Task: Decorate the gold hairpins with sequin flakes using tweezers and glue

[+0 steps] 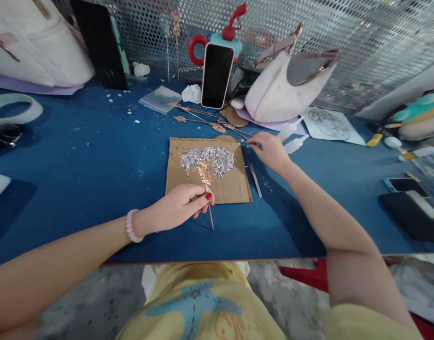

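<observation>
My left hand [188, 203], with a pink bead bracelet at the wrist, pinches the stem of a gold hairpin [204, 174]. The hairpin's ornate head lies over the lower edge of a pile of glittering blue, white and pink bits [222, 158] on a piece of cardboard [234, 189]. Past the cardboard's upper right corner, my right hand [268, 150] has its thumb and forefinger together near a small teal thing. What those fingers hold, if anything, is too small to make out. Tweezers [255, 180] lie beside the cardboard's right edge, below my right hand.
Several gold hairpins [199, 121] lie behind the cardboard. Farther back stand a phone [217, 75], a cup with a red handle [198, 50] and a pale handbag [273, 94]. Tape [32, 111] is at the left; a dark case [410, 215] lies at the right.
</observation>
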A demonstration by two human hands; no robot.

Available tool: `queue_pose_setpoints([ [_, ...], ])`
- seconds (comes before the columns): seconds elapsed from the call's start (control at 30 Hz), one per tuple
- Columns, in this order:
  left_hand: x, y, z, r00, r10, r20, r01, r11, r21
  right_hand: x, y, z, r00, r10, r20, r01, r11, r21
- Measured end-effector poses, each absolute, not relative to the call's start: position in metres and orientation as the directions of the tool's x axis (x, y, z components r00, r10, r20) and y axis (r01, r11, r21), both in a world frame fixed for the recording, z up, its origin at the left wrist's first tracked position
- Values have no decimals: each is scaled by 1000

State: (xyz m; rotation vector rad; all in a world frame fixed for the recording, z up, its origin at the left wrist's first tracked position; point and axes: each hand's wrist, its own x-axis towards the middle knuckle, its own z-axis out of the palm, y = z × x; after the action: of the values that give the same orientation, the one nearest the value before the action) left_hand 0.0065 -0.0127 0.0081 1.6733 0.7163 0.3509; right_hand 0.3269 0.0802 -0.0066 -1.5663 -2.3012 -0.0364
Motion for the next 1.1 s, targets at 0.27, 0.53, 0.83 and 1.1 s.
queue_pose_setpoints([
  [0.27,5,-13,10,759,627,-176,270,-58,961,335,79,-11,-280,903,327,917,352,-186],
  [0.53,3,-13,9,760,627,-172,263,-55,963,332,74,-12,-268,901,340,943,317,-97],
  [0.83,3,-13,8,747,642,-172,266,-52,963,329,74,-15,-327,907,264,936,350,-45],
  [1.1,3,-13,8,739,653,-167,294,-90,952,327,68,-12,-333,898,287,932,360,-45],
])
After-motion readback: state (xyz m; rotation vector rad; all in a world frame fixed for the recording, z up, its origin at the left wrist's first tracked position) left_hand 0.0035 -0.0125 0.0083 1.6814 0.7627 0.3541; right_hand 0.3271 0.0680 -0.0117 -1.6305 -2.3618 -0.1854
